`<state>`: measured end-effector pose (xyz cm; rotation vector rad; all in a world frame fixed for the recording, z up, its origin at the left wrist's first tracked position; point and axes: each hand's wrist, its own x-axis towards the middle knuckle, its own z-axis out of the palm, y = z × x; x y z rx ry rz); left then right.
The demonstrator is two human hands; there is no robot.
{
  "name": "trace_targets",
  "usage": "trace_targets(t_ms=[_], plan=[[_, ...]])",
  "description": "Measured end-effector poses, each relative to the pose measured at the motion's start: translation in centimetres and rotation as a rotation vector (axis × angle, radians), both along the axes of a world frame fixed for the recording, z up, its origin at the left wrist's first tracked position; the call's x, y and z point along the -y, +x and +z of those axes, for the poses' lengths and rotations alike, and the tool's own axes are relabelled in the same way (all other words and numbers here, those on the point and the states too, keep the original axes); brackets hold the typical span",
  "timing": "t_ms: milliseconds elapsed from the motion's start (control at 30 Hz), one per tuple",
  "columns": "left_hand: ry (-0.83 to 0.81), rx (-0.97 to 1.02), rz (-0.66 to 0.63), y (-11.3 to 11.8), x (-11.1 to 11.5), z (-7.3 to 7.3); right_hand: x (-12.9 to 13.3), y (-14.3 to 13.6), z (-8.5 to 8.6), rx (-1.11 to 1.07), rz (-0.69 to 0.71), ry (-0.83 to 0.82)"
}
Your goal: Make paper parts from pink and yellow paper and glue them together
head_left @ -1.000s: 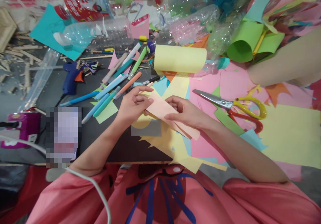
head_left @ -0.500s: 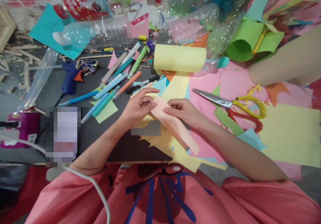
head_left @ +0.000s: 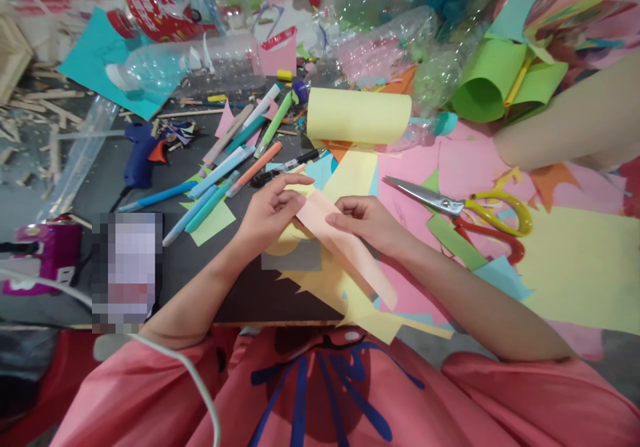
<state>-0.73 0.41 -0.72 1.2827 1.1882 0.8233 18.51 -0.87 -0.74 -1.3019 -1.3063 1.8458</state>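
A long pale pink strip of paper (head_left: 345,243) slants down to the right in front of me, above yellow paper scraps. My right hand (head_left: 367,220) pinches its right edge, thumb on top and fingers curled under. At the strip's upper left end is my left hand (head_left: 273,213), its thumb and bent fingers closed at the edge, index finger stretched forward. Scissors (head_left: 457,207) with yellow and red handles lie to the right of my right hand. A rolled yellow paper tube (head_left: 357,117) lies beyond both hands.
Several markers (head_left: 220,170) and a blue glue gun (head_left: 140,157) lie to the left, near a phone (head_left: 131,263) with a blurred screen. Clear plastic bottles (head_left: 185,63) line the back. Another person's arm (head_left: 565,120) reaches in from the right, near a green paper roll (head_left: 483,87).
My left thumb has slid back off the strip's face to its left edge, baring more of the paper's end. My right hand and the strip have barely moved.
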Motion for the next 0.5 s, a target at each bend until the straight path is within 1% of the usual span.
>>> trace_targets(t_ms=[400,500], plan=[[-0.007,-0.013,-0.021,-0.08,-0.08,0.1,-0.08,0.29,-0.27,0.016,0.062,0.066],[-0.006,-0.016,-0.042,-0.16,-0.04,0.45,-0.08,0.38,-0.48,0.003,0.12,0.068]])
